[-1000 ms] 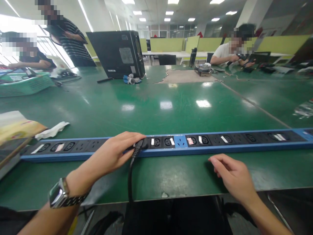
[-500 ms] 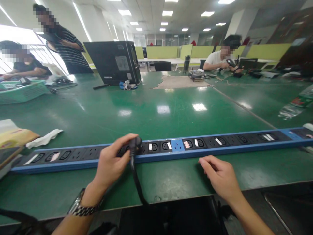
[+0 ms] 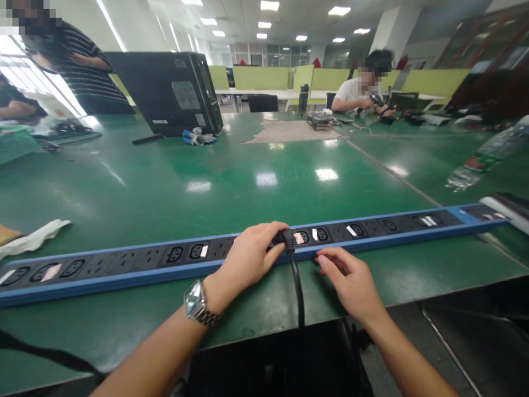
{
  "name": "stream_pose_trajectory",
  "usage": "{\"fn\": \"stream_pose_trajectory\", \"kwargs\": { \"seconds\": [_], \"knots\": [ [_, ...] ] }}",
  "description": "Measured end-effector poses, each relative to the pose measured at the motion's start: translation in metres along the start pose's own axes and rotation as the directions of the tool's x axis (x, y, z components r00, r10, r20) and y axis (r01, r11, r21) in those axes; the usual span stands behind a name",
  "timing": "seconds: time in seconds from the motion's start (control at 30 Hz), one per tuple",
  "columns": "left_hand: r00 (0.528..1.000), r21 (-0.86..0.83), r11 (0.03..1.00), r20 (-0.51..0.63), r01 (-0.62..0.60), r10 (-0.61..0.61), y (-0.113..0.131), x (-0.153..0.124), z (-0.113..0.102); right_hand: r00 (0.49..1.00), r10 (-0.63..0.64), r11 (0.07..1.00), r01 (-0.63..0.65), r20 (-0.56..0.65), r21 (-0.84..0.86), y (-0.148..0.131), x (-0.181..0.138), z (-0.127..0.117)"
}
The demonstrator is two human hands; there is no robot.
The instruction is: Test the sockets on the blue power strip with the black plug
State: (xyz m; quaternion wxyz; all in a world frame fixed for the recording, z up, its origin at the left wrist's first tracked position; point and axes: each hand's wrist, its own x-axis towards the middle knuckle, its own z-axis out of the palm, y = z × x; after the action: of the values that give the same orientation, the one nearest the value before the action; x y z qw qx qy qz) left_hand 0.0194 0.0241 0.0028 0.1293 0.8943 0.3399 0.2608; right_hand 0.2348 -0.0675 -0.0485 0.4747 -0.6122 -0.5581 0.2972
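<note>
A long blue power strip [image 3: 124, 259] with many black sockets lies across the green table [image 3: 231, 182] near its front edge. My left hand [image 3: 250, 256], with a metal watch on the wrist, is closed round a black plug [image 3: 286, 238] at a socket near the strip's middle. The plug's black cable [image 3: 298, 295] hangs down over the table edge. My right hand [image 3: 351, 281] rests just right of the plug, its fingers loosely curled with the fingertips touching the strip's front edge, and it holds nothing.
A black computer case [image 3: 165, 91] and blue-white gloves [image 3: 198, 137] stand far left of centre. A crumpled white cloth [image 3: 33, 238] lies left. A plastic bottle [image 3: 483, 154] lies right. One person [image 3: 359, 88] sits at the far side; a standing person [image 3: 78, 66] is at the left.
My left hand lifted the plug out of its socket and carried it right along the strip to a socket near the blue middle section. My right hand moved up to the strip.
</note>
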Motion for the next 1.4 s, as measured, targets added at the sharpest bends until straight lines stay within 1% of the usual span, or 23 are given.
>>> {"fn": "stream_pose_trajectory", "kwargs": {
  "seconds": [0.1, 0.17, 0.23, 0.3, 0.33, 0.4, 0.47, 0.5, 0.57, 0.63, 0.7, 0.77, 0.83, 0.93, 0.97, 1.07, 1.17, 1.23, 1.27, 1.3, 1.33, 1.37, 1.4],
  "knots": [
    [0.99, 0.073, 0.991, -0.088, -0.108, 0.114, -0.003, -0.005, 0.004, 0.998, 0.012, 0.998, -0.009, -0.056, 0.055, -0.013, 0.001, 0.001],
    [0.96, 0.086, 0.975, -0.175, -0.204, 0.217, -0.001, -0.007, 0.009, 0.999, -0.005, 0.998, 0.008, -0.046, 0.067, -0.035, 0.004, 0.005],
    [0.927, 0.028, 0.964, -0.267, -0.266, 0.263, 0.003, -0.005, 0.013, 0.998, -0.06, 0.998, 0.061, 0.033, -0.021, -0.064, 0.012, 0.011],
    [0.912, -0.045, 0.967, -0.345, -0.251, 0.22, 0.008, 0.0, 0.014, 0.989, -0.099, 0.973, 0.119, 0.109, -0.198, -0.09, 0.022, 0.015],
    [0.915, -0.065, 0.971, -0.353, -0.231, 0.194, 0.01, 0.002, 0.012, 0.985, -0.107, 0.944, 0.143, 0.132, -0.298, -0.099, 0.027, 0.014],
    [0.945, -0.038, 0.982, -0.283, -0.185, 0.167, 0.01, 0.003, 0.005, 0.98, -0.104, 0.875, 0.172, 0.171, -0.453, -0.104, 0.037, 0.004],
    [0.983, 0.08, 0.99, -0.139, -0.112, 0.123, 0.004, -0.001, -0.003, 0.979, -0.081, 0.816, 0.173, 0.187, -0.551, -0.092, 0.044, -0.019],
    [0.995, 0.161, 0.985, -0.069, -0.063, 0.075, -0.001, -0.005, -0.007, 0.982, -0.07, 0.796, 0.162, 0.176, -0.583, -0.082, 0.048, -0.033],
    [0.998, 0.318, 0.948, 0.035, 0.032, -0.045, -0.013, -0.015, -0.013, 0.99, -0.066, 0.76, 0.132, 0.126, -0.636, -0.062, 0.056, -0.06],
    [0.989, 0.405, 0.912, 0.091, 0.067, -0.113, -0.023, -0.022, -0.016, 0.989, -0.088, 0.697, 0.147, 0.121, -0.702, -0.049, 0.064, -0.075],
    [0.986, 0.429, 0.9, 0.104, 0.074, -0.13, -0.029, -0.027, -0.017, 0.983, -0.076, 0.59, 0.182, 0.17, -0.786, -0.049, 0.069, -0.076],
    [0.987, 0.429, 0.9, 0.093, 0.079, -0.131, -0.032, -0.029, -0.017, 0.971, -0.018, 0.495, 0.215, 0.237, -0.842, -0.057, 0.071, -0.068],
    [0.989, 0.425, 0.901, 0.074, 0.085, -0.128, -0.033, -0.03, -0.017, 0.967, 0.028, 0.449, 0.213, 0.252, -0.868, -0.066, 0.069, -0.06],
    [0.991, 0.414, 0.906, 0.057, 0.091, -0.125, -0.034, -0.033, -0.016, 0.979, 0.047, 0.414, 0.163, 0.2, -0.896, -0.074, 0.065, -0.055],
    [0.991, 0.408, 0.908, 0.05, 0.095, -0.126, -0.034, -0.034, -0.016, 0.977, 0.049, 0.412, 0.169, 0.207, -0.896, -0.074, 0.064, -0.056],
    [0.993, 0.396, 0.913, 0.023, 0.099, -0.118, -0.039, -0.035, -0.017, 0.956, 0.048, 0.471, 0.235, 0.291, -0.85, -0.075, 0.066, -0.061],
    [0.995, 0.412, 0.908, 0.035, 0.071, -0.093, -0.041, -0.033, -0.02, 0.948, 0.053, 0.496, 0.248, 0.314, -0.832, -0.074, 0.065, -0.061],
    [0.999, 0.434, 0.9, 0.014, 0.034, -0.044, -0.031, -0.031, -0.019, 0.958, 0.019, 0.474, 0.243, 0.285, -0.847, -0.071, 0.061, -0.059],
    [1.0, 0.441, 0.897, 0.004, -0.016, 0.015, -0.022, -0.03, -0.017, 0.965, -0.013, 0.471, 0.237, 0.262, -0.849, -0.067, 0.059, -0.058],
    [0.995, 0.444, 0.891, -0.004, -0.092, 0.104, -0.01, -0.029, -0.012, 0.971, -0.044, 0.478, 0.228, 0.236, -0.848, -0.063, 0.056, -0.057],
    [0.975, 0.435, 0.876, 0.018, -0.208, 0.222, 0.005, -0.027, -0.005, 0.974, -0.067, 0.487, 0.222, 0.217, -0.844, -0.059, 0.054, -0.058],
    [0.911, 0.379, 0.83, 0.133, -0.41, 0.389, 0.02, -0.024, 0.003, 0.975, -0.082, 0.491, 0.221, 0.208, -0.842, -0.054, 0.053, -0.059],
    [0.808, 0.29, 0.754, 0.213, -0.59, 0.55, 0.035, -0.02, 0.013, 0.975, -0.089, 0.483, 0.221, 0.204, -0.847, -0.05, 0.053, -0.061]
  ]
}}
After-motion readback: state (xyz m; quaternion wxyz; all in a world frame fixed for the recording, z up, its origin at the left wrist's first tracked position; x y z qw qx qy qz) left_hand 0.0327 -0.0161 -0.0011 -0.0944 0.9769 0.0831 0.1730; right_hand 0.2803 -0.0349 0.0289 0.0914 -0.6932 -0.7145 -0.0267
